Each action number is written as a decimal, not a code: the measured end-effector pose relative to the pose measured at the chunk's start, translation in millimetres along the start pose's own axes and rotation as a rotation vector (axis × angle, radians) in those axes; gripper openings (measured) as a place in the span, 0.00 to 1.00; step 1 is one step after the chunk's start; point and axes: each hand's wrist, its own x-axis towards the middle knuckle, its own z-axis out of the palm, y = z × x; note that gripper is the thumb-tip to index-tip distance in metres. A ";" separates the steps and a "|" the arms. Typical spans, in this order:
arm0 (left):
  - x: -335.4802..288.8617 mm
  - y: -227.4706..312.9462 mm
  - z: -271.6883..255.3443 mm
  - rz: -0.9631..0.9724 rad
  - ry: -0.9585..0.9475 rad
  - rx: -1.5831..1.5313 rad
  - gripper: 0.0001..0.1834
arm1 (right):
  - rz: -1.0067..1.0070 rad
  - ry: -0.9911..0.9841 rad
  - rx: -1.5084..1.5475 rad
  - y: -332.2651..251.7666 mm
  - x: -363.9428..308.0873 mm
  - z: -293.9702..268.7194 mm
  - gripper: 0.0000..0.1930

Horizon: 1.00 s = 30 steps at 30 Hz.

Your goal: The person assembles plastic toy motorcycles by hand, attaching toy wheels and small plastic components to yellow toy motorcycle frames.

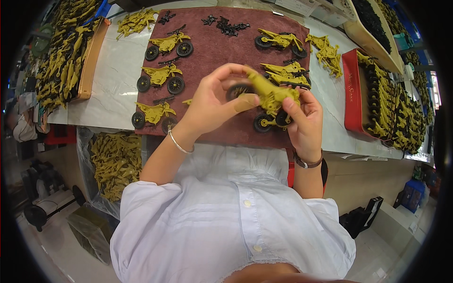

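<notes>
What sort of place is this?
Probably a toy assembly workshop: yellow toy motorcycles lie in columns on a maroon cloth, a clear bag holds yellow parts, and a red box holds more pieces.

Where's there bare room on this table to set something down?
Bare: the maroon cloth's middle, bordered by both columns of toy motorcycles, the black parts and the left hand; the white tabletop left, between cloth and tan-sided box, and right, between cloth and red box, nearer than the loose yellow pieces. Crowded: the cloth's lower right, with motorcycles around the right hand.

Pale marbled table (106, 66) | maroon cloth (212, 52): toy motorbikes (161, 74), black parts (230, 27) | beside cloth: yellow parts (329, 57), red box (351, 106)
</notes>
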 end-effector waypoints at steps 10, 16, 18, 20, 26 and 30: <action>-20.6 -23.9 3.6 -0.028 0.041 0.131 0.10 | 0.040 0.025 0.181 5.4 -4.5 8.0 0.18; -26.3 -30.7 11.0 -0.056 0.146 0.134 0.08 | -0.020 0.056 -0.075 7.8 -7.9 9.8 0.16; -27.4 -36.4 8.2 -0.042 0.161 0.155 0.07 | -0.084 0.060 -0.177 12.0 -8.1 8.3 0.17; -28.9 -44.7 1.8 0.027 0.136 0.330 0.06 | -0.052 0.021 -0.281 5.7 -7.4 10.0 0.16; -30.7 -44.0 5.0 0.023 0.167 0.309 0.07 | -0.040 -0.025 -0.433 4.7 -9.2 9.6 0.16; -28.4 -41.8 1.6 0.002 0.156 0.260 0.07 | -0.042 -0.009 -0.350 8.2 -8.9 6.8 0.15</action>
